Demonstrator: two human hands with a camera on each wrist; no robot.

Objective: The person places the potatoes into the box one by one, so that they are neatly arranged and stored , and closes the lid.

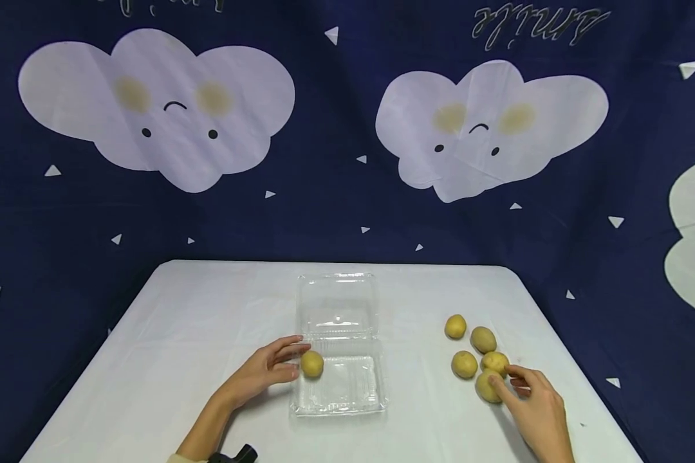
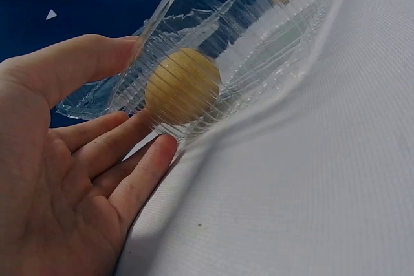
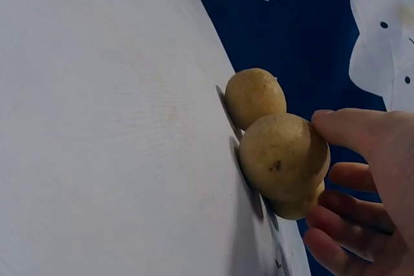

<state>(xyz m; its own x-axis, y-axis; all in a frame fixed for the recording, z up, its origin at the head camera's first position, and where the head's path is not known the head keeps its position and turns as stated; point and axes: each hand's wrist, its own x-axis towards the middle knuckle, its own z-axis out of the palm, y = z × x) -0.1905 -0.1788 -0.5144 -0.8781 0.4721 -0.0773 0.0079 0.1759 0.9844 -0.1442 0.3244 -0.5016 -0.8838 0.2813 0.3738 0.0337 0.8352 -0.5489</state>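
A clear plastic clamshell box lies with its lid folded back, and one small round potato sits in its left side. My left hand is at the box's left wall, fingers spread and fairly straight; in the left wrist view its fingertips touch the plastic beside the potato. To the right, my right hand reaches the nearest potato of a loose group. In the right wrist view the thumb touches this potato, while the loosely bent fingers are beside it, not wrapped round it.
More potatoes lie close by: one yellow potato against the nearest one, a left potato, a browner potato and a far potato. The white-covered table ends at a dark blue cloud-patterned curtain.
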